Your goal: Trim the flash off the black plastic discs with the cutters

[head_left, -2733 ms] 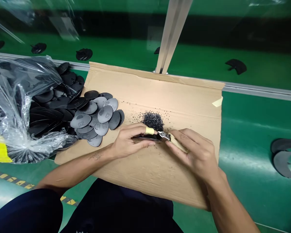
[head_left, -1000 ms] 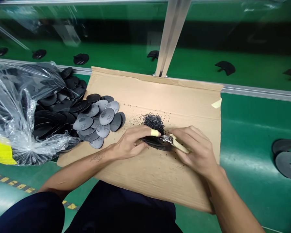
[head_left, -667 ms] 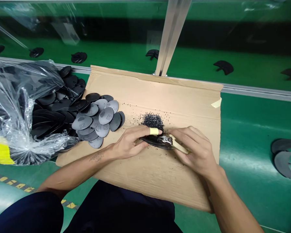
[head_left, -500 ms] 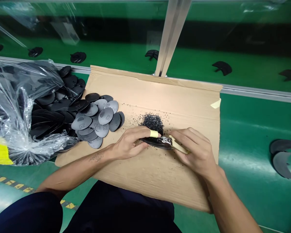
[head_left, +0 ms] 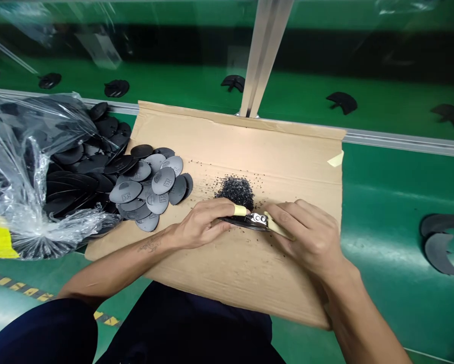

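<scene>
A dark oval plastic disc [head_left: 245, 222] is pinched at its left edge by my left hand [head_left: 208, 217], with yellow tape [head_left: 241, 210] wrapped around one finger. My right hand [head_left: 306, 227] is closed around the cream-handled nippers [head_left: 260, 218], whose metal head sits at the disc's upper edge. The jaw tips are too small to make out. Just beyond the disc lies a heap of tiny black bits [head_left: 234, 191] on the cardboard sheet [head_left: 219, 283]. Left of it rests a pile of grey and black oval discs [head_left: 159, 187].
A clear plastic bag [head_left: 18, 172] with many black discs leans at the left. Behind the cardboard stands a metal post [head_left: 263, 60] with glass panes. Curved black pieces [head_left: 437, 247] lie on the green surface at the right.
The nippers have turned slightly, so the metal head faces up more, and the disc looks flatter. Both hands stay nearly in place. The view has shifted a little.
</scene>
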`<state>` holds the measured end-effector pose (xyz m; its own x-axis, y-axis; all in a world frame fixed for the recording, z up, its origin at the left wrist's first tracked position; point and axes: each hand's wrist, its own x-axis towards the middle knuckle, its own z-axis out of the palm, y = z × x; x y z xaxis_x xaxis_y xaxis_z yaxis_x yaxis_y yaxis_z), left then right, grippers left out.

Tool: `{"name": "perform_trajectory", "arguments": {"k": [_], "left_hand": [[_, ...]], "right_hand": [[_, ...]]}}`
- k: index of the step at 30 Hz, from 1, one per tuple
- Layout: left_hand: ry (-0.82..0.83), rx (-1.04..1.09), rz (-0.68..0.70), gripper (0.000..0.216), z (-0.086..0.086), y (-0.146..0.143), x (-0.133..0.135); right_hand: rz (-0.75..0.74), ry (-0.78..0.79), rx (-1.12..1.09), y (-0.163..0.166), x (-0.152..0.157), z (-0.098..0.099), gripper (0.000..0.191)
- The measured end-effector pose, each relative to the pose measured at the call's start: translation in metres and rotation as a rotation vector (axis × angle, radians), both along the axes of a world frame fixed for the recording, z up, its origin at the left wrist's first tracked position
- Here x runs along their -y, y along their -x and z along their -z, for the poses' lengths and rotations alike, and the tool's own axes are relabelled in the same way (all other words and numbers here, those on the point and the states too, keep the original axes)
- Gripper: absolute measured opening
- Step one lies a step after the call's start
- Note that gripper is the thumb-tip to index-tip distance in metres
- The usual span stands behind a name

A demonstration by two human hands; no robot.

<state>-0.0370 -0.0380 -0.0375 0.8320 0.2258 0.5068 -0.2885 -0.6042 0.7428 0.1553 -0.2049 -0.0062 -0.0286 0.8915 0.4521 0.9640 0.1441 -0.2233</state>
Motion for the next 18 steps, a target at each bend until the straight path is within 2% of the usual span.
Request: {"name": "perform_trajectory", "arguments": {"k": [4,9,11,18], "left_hand": [[-0.012,-0.006,0.021,0.026,-0.0018,0.0003,-0.0006],[-0.041,-0.028,-0.003,0.027,-0.0054,0.0009,-0.0026],[-0.065,-0.013,-0.021,0.026,-0.005,0.0011,-0.0028],[-0.169,-0.023,-0.022,0.028,-0.0056,-0.0002,-0.0021]], "right_hand": [[0.013,0.003,-0.053,0.0009,0.0018,0.0023,0.026],[-0.064,0.062,-0.393,0.0032,-0.0011,0.0022,0.022],[-0.063,0.05,-0.45,0.0027,-0.0026,0.0017,0.022],[0.002,0.067,-0.206,-0.0021,-0.0041,0.005,0.025]]}}
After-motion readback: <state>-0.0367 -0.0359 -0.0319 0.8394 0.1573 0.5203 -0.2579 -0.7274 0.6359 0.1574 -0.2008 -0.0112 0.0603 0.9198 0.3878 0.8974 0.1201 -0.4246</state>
